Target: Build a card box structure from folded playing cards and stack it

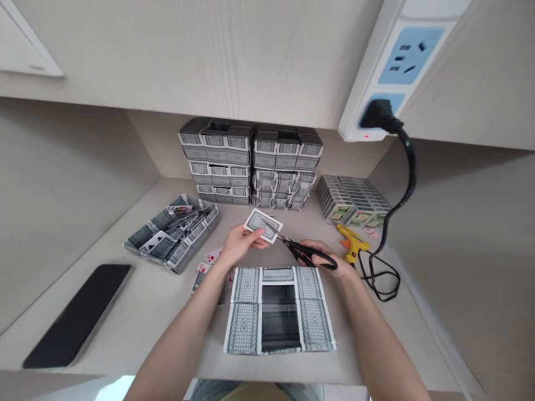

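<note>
Between finger and thumb, my left hand (pixel 244 240) pinches a playing card (pixel 256 221), its patterned back facing up. My right hand (pixel 328 257) is wrapped round the handles of black scissors (pixel 307 252). The scissor blades lie over the card at its right part. Just below my hands sits a box built from cards (pixel 246 312), with an opening in its middle. Loose cards (pixel 202 268), some face up, lie partly hidden behind my left forearm.
Card boxes (pixel 223 150) are stacked at the back. A card tray (pixel 184 262) with cards and a phone (pixel 79 314) lie left. Card packs (pixel 353 197), a yellow glue gun (pixel 353 242) and its cable are right. A power strip (pixel 388 72) hangs above.
</note>
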The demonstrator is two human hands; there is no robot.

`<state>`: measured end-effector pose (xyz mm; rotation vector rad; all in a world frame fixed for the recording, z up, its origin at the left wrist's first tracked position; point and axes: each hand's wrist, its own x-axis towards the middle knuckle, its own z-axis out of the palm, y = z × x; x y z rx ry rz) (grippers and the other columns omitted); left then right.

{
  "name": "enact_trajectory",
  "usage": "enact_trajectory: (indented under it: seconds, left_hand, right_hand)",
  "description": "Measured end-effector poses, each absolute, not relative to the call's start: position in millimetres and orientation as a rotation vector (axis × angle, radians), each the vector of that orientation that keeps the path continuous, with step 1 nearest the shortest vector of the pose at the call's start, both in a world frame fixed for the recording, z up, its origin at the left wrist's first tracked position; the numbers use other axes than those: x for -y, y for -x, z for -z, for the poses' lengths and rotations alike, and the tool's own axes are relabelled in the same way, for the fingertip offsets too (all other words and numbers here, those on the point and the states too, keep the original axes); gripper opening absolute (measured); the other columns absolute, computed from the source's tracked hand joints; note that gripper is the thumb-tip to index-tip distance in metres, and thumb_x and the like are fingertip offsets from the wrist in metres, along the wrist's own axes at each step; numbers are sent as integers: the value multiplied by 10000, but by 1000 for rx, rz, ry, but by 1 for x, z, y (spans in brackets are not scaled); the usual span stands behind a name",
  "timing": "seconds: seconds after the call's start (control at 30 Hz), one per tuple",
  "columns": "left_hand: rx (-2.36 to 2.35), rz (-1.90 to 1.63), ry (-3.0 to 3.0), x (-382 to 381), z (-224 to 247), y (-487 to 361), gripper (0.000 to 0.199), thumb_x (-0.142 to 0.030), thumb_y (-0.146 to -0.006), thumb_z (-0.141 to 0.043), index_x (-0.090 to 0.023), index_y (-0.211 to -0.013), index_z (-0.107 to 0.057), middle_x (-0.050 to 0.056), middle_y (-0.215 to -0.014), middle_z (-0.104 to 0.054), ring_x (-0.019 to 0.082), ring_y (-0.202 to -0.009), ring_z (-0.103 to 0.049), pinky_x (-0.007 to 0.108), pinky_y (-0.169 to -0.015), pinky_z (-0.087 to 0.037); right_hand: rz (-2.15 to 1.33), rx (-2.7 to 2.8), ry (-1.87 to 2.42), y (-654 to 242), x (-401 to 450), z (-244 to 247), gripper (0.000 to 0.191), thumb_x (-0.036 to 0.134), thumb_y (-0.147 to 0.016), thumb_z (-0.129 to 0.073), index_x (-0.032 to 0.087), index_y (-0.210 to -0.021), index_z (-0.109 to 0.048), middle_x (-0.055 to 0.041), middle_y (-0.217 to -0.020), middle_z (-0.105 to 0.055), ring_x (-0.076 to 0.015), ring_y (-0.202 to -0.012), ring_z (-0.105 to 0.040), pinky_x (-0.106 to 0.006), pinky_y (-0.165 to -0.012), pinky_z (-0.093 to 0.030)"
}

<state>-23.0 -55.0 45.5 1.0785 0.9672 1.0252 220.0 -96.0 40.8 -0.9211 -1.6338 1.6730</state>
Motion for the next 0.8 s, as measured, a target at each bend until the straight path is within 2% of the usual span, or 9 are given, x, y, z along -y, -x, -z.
enact_trajectory:
  seconds: [0.8]
  left_hand:
    - [-985, -964, -1110, 56, -48, 24, 335, -355, -626, -696, -92, -799, -582, 63, -662, -686, 163, -571, -646, 274, -580, -536]
  right_hand:
    - [-1667, 1649, 930, -220, 95, -40, 525, 607, -622, -589, 134, -848, -559, -13, -658, -512, -113, -530, -428, -216, -452, -326]
